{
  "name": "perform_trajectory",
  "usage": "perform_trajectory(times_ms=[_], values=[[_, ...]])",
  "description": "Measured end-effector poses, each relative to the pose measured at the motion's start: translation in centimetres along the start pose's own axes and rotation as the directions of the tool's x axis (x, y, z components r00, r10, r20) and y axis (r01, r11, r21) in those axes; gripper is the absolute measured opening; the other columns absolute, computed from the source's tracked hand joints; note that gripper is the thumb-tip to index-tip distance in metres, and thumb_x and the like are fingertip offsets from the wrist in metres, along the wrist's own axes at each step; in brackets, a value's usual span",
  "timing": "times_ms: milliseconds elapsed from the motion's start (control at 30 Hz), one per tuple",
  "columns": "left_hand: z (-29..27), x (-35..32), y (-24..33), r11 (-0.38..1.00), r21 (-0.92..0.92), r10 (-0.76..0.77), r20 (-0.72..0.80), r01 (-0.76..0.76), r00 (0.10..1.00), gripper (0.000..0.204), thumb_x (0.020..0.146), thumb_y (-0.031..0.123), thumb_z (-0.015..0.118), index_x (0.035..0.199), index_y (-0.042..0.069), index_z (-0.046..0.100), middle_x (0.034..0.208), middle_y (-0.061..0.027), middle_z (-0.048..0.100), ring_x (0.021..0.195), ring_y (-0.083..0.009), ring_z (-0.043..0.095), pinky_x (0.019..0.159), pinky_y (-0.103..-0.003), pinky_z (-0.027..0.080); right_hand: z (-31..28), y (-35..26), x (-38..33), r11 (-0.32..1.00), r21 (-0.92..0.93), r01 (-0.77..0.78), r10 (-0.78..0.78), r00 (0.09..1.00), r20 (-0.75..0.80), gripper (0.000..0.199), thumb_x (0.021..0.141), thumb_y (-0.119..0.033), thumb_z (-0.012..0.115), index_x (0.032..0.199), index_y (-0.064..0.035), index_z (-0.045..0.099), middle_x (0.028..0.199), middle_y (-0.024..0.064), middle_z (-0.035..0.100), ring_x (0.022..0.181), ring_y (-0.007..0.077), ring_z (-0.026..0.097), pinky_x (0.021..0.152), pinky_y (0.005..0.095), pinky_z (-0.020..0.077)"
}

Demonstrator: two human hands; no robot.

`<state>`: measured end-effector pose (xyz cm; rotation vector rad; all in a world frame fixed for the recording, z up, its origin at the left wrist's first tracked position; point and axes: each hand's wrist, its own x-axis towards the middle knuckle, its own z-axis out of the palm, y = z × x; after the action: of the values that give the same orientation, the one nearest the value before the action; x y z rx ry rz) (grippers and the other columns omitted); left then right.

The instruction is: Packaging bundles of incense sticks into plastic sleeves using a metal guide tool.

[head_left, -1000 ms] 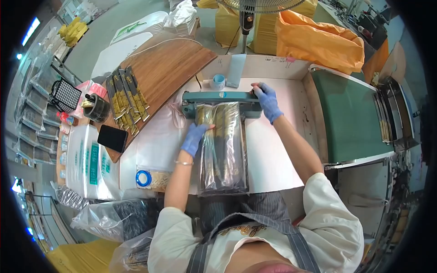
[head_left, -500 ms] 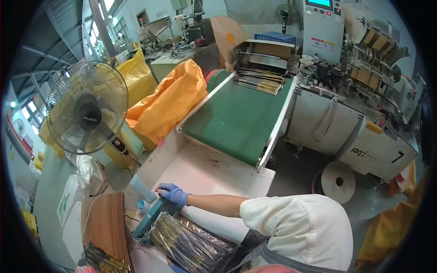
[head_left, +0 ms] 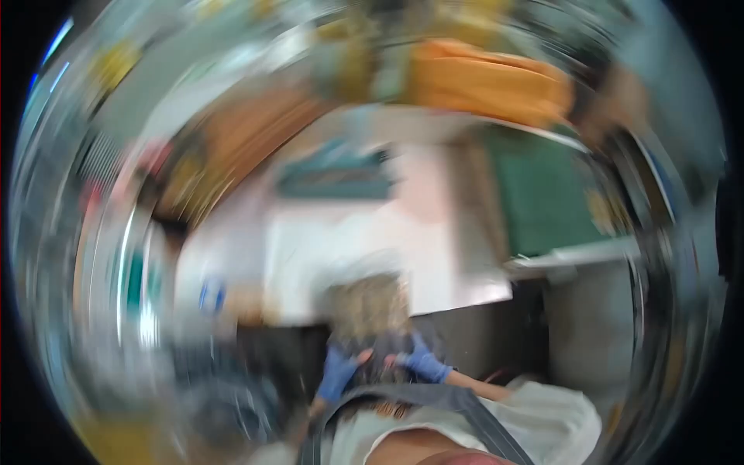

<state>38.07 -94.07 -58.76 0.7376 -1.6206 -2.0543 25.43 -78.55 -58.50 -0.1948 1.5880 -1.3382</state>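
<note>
A clear plastic bag of slim black and gold packets (head_left: 368,306) is held close in front of my body, over the near edge of the white worktable (head_left: 325,240). My left hand (head_left: 339,370), in a blue fingerless glove, grips its near left side. On the near right side my right hand (head_left: 423,360), gloved the same way, is closed on it too. Both thumbs lie on top of the bag; the other fingers are hidden. Beyond the bag, a teal bar-shaped device (head_left: 333,184) rests on the table, touched by neither hand. Motion blurs the fine detail.
To the right runs a green conveyor belt (head_left: 542,194), with blurred packets (head_left: 608,209) toward its far end. An orange sack (head_left: 488,81) stands behind the table. At the left, a brown board (head_left: 240,124) has more black and gold packets (head_left: 186,182) beside it.
The view has swung left and down. My right hand has left the teal device and now holds the bag with my left hand. The bag has moved from beside the device to my body.
</note>
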Motion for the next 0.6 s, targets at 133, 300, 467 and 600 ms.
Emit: perform_trajectory(times_ms=[133,300,467,600], values=[[-1.5,-3.0,2.4,1.0,0.027,0.005,-0.22,0.001,0.975,0.092,0.064,0.027,0.081,0.135,0.002,0.027,0.124,-0.0109,0.045,0.116,-0.0204,0.04,0.099,-0.032,0.032,3.0,-3.1,1.4,0.94,-0.034,0.34,-0.321,0.914,0.249,0.072,0.071,-0.01,0.07,0.131,-0.0001,0.032,0.115,0.0109,0.051,0.098,0.0207,0.054,0.088,0.0311,0.044],[-8.8,-15.1,16.3,0.796,0.488,0.584,-0.468,-0.358,0.663,0.084,0.073,0.037,0.071,0.134,-0.002,0.028,0.133,-0.017,0.037,0.122,-0.0239,0.037,0.101,-0.035,0.031,16.6,-9.8,-2.0,0.663,0.02,0.748,-0.636,0.548,0.543,0.062,0.066,-0.022,0.075,0.116,0.0001,0.045,0.101,0.0083,0.054,0.091,0.0191,0.054,0.085,0.0315,0.0438],[-20.4,-27.6,20.3,0.808,0.516,0.553,-0.83,-0.284,0.067,0.035,0.092,0.031,0.045,0.109,0.001,0.052,0.103,-0.0064,0.056,0.091,-0.0169,0.053,0.076,-0.029,0.046,32.2,-11.7,-9.4,0.079,0.225,0.971,-0.919,-0.016,0.394,0.097,0.065,-0.019,0.077,0.136,0.0058,0.016,0.127,0.0195,0.04,0.12,0.03,0.037,0.104,0.0377,0.0238],[-29.3,-37.6,14.8,0.892,0.339,0.407,-0.891,-0.299,0.202,0.04,0.087,0.028,0.053,0.115,0.0,0.053,0.115,-0.0118,0.056,0.103,-0.0249,0.054,0.088,-0.033,0.045,36.7,-9.2,-13.2,0.027,0.314,0.949,-0.74,-0.192,0.644,0.089,0.061,-0.01,0.07,0.134,0.0065,0.022,0.115,0.0249,0.046,0.103,0.0379,0.05,0.09,0.0387,0.0411]])
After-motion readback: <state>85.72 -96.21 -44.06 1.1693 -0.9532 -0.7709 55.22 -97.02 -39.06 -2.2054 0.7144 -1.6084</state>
